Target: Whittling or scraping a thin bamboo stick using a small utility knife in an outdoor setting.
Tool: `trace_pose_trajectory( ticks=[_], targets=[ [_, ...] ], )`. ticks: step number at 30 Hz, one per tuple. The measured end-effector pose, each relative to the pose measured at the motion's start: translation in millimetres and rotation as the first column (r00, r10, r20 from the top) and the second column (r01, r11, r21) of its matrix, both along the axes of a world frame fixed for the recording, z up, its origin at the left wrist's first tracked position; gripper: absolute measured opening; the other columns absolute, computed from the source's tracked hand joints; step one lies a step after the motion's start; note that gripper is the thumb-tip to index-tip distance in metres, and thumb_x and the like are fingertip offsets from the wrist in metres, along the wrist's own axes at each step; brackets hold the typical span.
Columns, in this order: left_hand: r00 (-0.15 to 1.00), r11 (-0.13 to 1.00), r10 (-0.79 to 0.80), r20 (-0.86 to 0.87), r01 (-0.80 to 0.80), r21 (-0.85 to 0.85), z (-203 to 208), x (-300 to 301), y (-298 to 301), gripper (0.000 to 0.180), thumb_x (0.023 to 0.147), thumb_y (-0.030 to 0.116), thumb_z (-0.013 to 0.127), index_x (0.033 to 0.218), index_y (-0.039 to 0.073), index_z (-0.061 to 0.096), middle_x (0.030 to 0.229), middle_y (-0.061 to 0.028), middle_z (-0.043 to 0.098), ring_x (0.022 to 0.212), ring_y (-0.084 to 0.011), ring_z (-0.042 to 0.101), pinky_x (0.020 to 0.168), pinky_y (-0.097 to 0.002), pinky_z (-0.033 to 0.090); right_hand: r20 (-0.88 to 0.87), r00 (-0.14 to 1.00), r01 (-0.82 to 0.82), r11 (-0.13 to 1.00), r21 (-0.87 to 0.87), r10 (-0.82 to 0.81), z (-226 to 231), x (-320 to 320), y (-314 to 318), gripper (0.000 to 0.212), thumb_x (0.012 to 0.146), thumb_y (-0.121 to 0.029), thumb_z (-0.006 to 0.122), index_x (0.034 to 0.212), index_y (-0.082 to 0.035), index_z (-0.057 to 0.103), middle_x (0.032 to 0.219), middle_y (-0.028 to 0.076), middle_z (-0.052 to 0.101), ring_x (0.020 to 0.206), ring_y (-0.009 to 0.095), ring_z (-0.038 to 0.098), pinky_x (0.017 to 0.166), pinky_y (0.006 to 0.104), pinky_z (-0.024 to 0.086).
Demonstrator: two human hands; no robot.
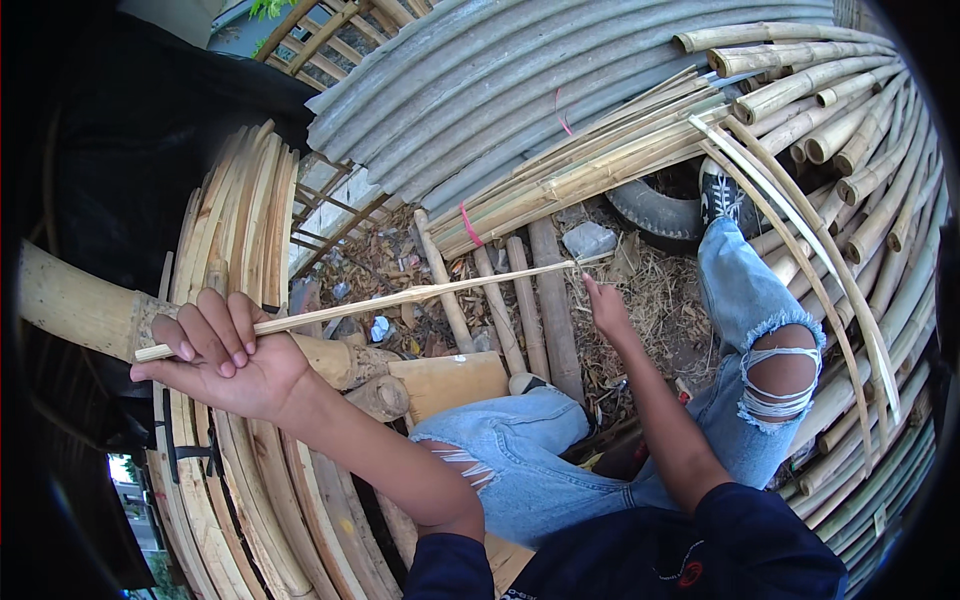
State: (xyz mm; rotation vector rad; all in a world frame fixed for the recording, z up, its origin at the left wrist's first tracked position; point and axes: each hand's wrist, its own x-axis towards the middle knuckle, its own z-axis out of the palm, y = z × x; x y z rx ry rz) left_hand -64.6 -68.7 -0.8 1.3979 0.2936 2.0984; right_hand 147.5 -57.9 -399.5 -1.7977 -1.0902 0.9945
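A long, thin bamboo strip (420, 292) slants across the middle, with a knot partway along it. My left hand (228, 352) has its fingers curled round the strip's near end, the thumb stretched out to the left. Beside the far end of the strip is my right hand (606, 308), its fingers mostly closed and one finger or thumb reaching up to the tip. A thin pale sliver shows there, but whether it is a blade or more of the strip is unclear. Under the strip, near my left wrist, lies a thick bamboo pole (330, 362).
A tied bundle of split bamboo (590, 170) lies ahead against corrugated sheets (520, 80). Stacked bamboo poles (850, 190) fill the right, with bent strips (800, 225) leaning over them. More slats (235, 220) stand at left. A tyre (650, 212) sits near my foot (720, 190).
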Motion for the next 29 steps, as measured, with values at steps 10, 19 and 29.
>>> trace_pose_trajectory(
  ticks=[10, 19, 29],
  targets=[
    [0.992, 0.992, -0.125, -0.012, 0.125, -0.011, 1, -8, -1, 0.049, 0.093, 0.053, 0.035, 0.063, 0.015, 0.04, 0.041, 0.0044, 0.027, 0.035, -0.0043, 0.02, 0.031, -0.0165, 0.016, 0.039, 0.999, -0.024, 1.0, -0.01, 0.025, 38, -19, -6, 0.059, 0.096, -0.043, 0.036, 0.083, 0.01, 0.06, 0.075, 0.033, 0.056, 0.079, 0.049, 0.056, 0.072, 0.0522, 0.043],
    [0.991, 0.992, -0.126, -0.044, 0.126, 0.003, 1, -4, -7, 0.049, 0.093, 0.053, 0.036, 0.062, 0.015, 0.039, 0.042, 0.0042, 0.027, 0.036, -0.0045, 0.02, 0.032, -0.0168, 0.017, -0.121, 0.991, -0.03, 0.987, 0.159, 0.049, 66, -41, -16, 0.064, 0.094, -0.045, 0.039, 0.072, 0.013, 0.053, 0.067, 0.032, 0.053, 0.071, 0.046, 0.057, 0.065, 0.0482, 0.04],
    [0.971, 0.975, -0.216, -0.106, 0.22, 0.025, 4, 5, -7, 0.048, 0.094, 0.051, 0.034, 0.063, 0.015, 0.036, 0.041, 0.0036, 0.026, 0.036, -0.0047, 0.019, 0.032, -0.0163, 0.016, -0.254, 0.967, -0.056, 0.993, -0.108, 0.027, 25, -26, -3, 0.068, 0.092, -0.053, 0.036, 0.079, 0.009, 0.063, 0.079, 0.034, 0.057, 0.084, 0.042, 0.062, 0.079, 0.0503, 0.042]
  ],
)
